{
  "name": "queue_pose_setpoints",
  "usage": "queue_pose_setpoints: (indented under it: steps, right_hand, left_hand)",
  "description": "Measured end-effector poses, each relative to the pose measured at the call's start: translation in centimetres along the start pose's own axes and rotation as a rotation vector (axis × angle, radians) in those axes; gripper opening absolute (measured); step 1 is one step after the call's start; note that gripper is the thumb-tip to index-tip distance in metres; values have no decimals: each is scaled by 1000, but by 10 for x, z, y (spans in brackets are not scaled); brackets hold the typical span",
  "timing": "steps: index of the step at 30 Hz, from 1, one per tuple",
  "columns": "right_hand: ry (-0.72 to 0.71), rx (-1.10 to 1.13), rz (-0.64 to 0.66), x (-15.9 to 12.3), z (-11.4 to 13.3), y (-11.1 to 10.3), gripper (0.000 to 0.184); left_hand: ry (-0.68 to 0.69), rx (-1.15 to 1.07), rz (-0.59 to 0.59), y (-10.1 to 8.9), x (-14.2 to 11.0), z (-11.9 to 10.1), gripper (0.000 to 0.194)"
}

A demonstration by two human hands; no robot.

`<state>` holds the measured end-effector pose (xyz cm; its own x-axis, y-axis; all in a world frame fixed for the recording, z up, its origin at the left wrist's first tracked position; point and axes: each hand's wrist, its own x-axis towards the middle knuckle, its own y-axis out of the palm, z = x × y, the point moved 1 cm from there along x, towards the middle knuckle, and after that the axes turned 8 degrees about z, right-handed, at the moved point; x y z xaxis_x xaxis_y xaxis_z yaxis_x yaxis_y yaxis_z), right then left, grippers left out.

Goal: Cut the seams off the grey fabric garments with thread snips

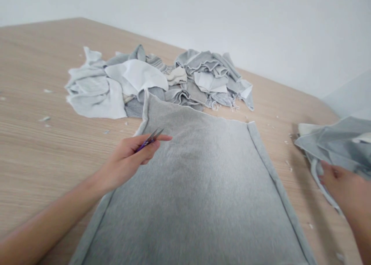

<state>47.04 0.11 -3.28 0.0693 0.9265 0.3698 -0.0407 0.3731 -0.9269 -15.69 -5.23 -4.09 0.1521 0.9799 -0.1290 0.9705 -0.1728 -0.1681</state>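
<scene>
My left hand (139,153) is closed around a small pair of scissors (150,138) with purple on the handle. Its blades are slightly apart and the index finger points out beside them. Beneath that hand, a large piece of grey knit fabric (197,187) lies spread on the table, its side edges curled or seamed. Off to the right, my right hand (339,180) grips the edge of a bundle of grey and pale cloth (342,141). Part of this bundle runs out of view, and the fingertips are hidden under the cloth.
A heap of white and grey fabric scraps (139,79) lies across the back of the wooden table (37,153). Small bits of lint and thread are scattered on both sides of the grey fabric. A white wall (232,21) rises behind the table.
</scene>
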Motion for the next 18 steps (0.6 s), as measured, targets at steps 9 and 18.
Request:
queue_pose_setpoints:
  steps: [9, 18]
  right_hand:
    - [-208, 387, 178, -58, 163, -16, 31]
    - [-293, 648, 448, -102, 240, 17, 17]
  left_hand:
    - [2, -21, -17, 1, 0, 5, 41]
    - [53, -33, -2, 3, -4, 2, 37]
